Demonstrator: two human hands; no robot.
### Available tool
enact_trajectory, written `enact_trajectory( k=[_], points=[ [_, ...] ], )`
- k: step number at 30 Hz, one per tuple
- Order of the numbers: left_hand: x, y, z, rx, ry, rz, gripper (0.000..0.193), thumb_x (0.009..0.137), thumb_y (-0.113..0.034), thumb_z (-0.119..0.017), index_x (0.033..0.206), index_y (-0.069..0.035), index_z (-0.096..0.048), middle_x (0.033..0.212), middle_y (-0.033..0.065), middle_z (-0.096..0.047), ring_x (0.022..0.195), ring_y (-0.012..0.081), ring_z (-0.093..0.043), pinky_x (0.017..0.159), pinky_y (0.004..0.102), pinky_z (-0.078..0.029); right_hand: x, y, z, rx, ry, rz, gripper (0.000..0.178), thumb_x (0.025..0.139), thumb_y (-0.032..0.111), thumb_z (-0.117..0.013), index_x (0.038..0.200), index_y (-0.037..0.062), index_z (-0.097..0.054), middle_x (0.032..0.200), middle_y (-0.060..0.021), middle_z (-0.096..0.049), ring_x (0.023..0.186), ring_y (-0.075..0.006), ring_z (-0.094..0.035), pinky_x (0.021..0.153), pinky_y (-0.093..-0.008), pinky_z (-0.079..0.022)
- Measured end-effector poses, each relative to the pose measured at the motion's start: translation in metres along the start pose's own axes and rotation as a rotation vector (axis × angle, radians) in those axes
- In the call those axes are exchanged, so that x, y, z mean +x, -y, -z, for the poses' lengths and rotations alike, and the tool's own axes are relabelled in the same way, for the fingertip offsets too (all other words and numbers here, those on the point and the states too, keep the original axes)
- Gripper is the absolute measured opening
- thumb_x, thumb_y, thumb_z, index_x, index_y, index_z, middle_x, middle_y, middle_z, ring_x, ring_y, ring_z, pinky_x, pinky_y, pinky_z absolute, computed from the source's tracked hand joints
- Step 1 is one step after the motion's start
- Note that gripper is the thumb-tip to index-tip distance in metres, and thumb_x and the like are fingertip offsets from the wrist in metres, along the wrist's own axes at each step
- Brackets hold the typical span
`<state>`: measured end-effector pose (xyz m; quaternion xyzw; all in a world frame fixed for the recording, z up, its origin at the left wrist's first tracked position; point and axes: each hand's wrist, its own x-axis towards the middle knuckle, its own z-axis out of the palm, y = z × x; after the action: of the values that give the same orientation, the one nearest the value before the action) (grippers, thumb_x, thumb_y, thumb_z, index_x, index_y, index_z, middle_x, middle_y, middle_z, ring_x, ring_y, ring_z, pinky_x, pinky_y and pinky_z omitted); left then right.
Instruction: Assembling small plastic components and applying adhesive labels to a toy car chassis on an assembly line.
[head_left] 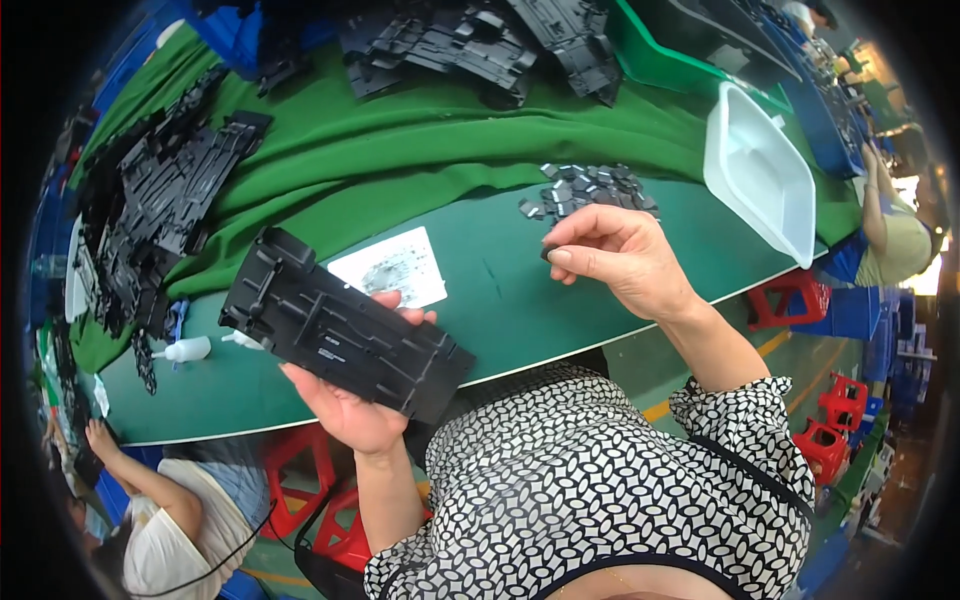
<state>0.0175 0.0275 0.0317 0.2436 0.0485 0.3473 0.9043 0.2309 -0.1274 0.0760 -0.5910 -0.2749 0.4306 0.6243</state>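
Observation:
My left hand [352, 412] is wrapped round a long black moulded plastic part [345, 335], which is tilted above the near edge of the table. Its ribs and raised ends face up, and my fingertips show past its far side. Over the table to the right, my right hand [635, 262] pinches a small black piece [547, 252] between thumb and forefinger, mostly covered by the fingers. Just beyond that hand lies a pile of small black pieces [592, 188], some with pale faces. A white sheet with dark smudges [425, 262] rests behind the moulded part.
More black moulded parts are heaped on green cloth at the left [175, 190] and far side [440, 50]. A white plastic tub [760, 190] stands at the right, near a green crate [650, 50]. A small white bottle [188, 349] lies at left, near another person [190, 520].

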Motion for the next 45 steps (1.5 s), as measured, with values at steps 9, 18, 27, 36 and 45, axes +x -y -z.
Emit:
enact_trajectory(
  k=[9,18,27,36,45],
  points=[
    [-0.011,-0.006,-0.001,0.091,-0.026,-0.011,0.081,0.088,-0.066,-0.018,0.127,0.001,-0.038,0.118,0.0224,-0.05,0.099,0.0339,-0.056,0.091,0.0562,-0.041,0.029,0.009,-0.034,-0.223,0.151,-0.132,0.015,0.086,0.006,-0.06,0.098,-0.0019,-0.062,0.084,-0.0035,-0.063,0.073,-0.0088,-0.059,0.067,-0.021,-0.048],
    [-0.024,-0.009,0.002,0.082,-0.038,-0.006,0.083,0.087,-0.068,-0.012,0.128,0.0,-0.038,0.117,0.0227,-0.051,0.1,0.032,-0.056,0.091,0.0549,-0.04,0.055,0.01,-0.059,-0.54,0.246,0.086,0.015,0.088,0.008,-0.057,0.099,-0.0029,-0.057,0.084,-0.0056,-0.064,0.077,-0.0111,-0.063,0.065,-0.0234,-0.05],
    [-0.024,-0.007,0.013,0.045,-0.009,-0.015,0.093,0.082,-0.074,-0.019,0.133,0.003,-0.031,0.12,0.0255,-0.049,0.103,0.0353,-0.056,0.087,0.044,-0.047,0.073,-0.004,-0.076,-1.079,0.372,0.73,0.023,0.075,-0.003,-0.059,0.097,0.0017,-0.056,0.087,-0.0129,-0.062,0.078,-0.0315,-0.061,0.067,-0.0377,-0.05],
    [-0.025,-0.007,0.014,0.023,0.019,-0.018,0.093,0.082,-0.075,-0.019,0.133,0.003,-0.03,0.12,0.0259,-0.049,0.104,0.0351,-0.056,0.087,0.0438,-0.047,0.084,-0.006,-0.088,-1.224,0.417,0.868,0.013,0.07,0.005,-0.056,0.082,-0.0008,-0.054,0.081,-0.0125,-0.054,0.08,-0.0289,-0.057,0.069,-0.0381,-0.049],
    [-0.025,-0.007,0.015,0.008,0.04,-0.03,0.093,0.082,-0.075,-0.019,0.133,0.002,-0.03,0.121,0.0256,-0.048,0.104,0.0351,-0.056,0.087,0.044,-0.047,0.081,0.0,-0.087,-1.248,0.505,0.857,0.02,0.07,0.002,-0.057,0.09,0.0003,-0.055,0.085,-0.0111,-0.052,0.079,-0.0288,-0.055,0.066,-0.0367,-0.047]
  ],
)
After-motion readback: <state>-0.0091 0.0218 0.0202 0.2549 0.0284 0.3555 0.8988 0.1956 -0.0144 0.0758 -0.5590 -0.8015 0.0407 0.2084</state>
